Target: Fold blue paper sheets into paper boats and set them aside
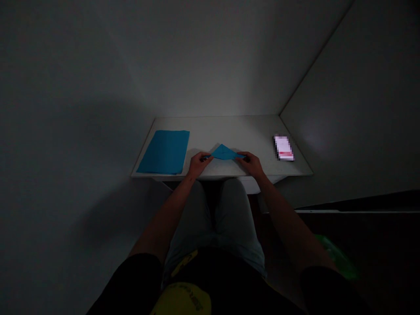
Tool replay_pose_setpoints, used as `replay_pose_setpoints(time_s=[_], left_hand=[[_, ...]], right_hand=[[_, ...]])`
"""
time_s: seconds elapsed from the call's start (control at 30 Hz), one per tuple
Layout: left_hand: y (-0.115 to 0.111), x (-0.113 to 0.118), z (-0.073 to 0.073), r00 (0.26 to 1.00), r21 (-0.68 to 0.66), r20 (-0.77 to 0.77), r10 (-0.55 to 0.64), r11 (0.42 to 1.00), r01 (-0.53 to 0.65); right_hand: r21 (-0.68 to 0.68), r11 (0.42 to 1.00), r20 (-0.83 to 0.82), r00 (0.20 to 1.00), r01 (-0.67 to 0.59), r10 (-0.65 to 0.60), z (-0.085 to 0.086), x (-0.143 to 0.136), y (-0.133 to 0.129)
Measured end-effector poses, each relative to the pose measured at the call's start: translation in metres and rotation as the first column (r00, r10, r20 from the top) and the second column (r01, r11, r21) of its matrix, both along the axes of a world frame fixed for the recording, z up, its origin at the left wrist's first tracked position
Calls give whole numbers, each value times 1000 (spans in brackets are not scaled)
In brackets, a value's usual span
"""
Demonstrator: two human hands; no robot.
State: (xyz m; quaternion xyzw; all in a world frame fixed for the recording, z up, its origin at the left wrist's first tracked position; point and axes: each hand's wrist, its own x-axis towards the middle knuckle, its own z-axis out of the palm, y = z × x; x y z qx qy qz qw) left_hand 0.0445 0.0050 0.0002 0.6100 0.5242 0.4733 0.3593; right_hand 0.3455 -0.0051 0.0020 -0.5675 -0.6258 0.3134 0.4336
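A folded piece of blue paper (223,152), wide and low with a raised point at its middle, is held just over the front part of the white table (229,127). My left hand (198,163) pinches its left corner between thumb and fingers. At the opposite corner, my right hand (250,163) is closed on the paper in the same way. Creases show across the paper's centre. Some fingertips of both hands are hidden behind or under the paper.
Blue paper sheets (167,151) lie stacked on the table's left side. A phone (284,148) with a lit, blurred screen lies near the right edge. Walls close in the table at the back and right. Something green (337,258) is low at the right.
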Motion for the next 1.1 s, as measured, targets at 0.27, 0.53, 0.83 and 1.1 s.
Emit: replay_pose_setpoints(time_s=[0.27,0.53,0.83,1.1], left_hand=[[-1,0,6,1000,-34,23,-8,999,8],[-2,4,5,999,-12,29,14,1000,-14],[-8,8,2,993,15,-111,-27,999,29],[-9,9,-1,975,10,-203,-87,996,91]], right_hand=[[10,1000,28,999,15,-16,3,-2,-2],[30,999,51,998,26,-28,8,-5,-4],[89,991,-7,995,97,-97,0,-10,2],[155,966,-124,975,205,-186,-17,-36,23]])
